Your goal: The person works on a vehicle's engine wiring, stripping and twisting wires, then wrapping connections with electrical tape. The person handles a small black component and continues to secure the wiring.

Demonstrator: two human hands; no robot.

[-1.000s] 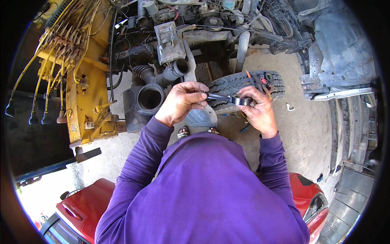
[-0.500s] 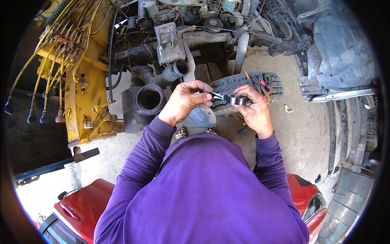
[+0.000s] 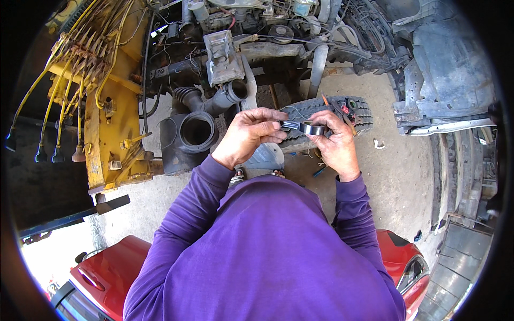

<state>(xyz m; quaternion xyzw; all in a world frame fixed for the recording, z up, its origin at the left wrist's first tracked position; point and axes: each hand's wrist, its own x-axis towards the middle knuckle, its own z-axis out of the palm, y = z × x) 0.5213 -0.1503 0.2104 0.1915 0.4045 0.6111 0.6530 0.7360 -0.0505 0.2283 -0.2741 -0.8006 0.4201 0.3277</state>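
Note:
In front of my chest, my right hand (image 3: 337, 144) grips a roll of shiny black tape (image 3: 316, 130) between thumb and fingers. A short dark, glossy strip of tape (image 3: 290, 125) stretches from the roll to my left hand (image 3: 249, 134). The thumb and forefinger of my left hand pinch the end of that strip. Whether anything else is inside this pinch is hidden by the fingers. My two hands are a short way apart, at about the same height, above a tyre (image 3: 365, 112) lying on the floor.
Small tools and red parts (image 3: 345, 109) rest on the tyre. To the left stand a black duct housing (image 3: 182, 152) with a round opening and a yellow metal frame (image 3: 120, 128) with hoses. Ahead is an exposed engine bay (image 3: 267, 48). A red car (image 3: 110, 273) is at lower left.
My left hand has shifted slightly to the right, closer to the roll. The roll and the strip have turned a little. My right hand stays nearly in place.

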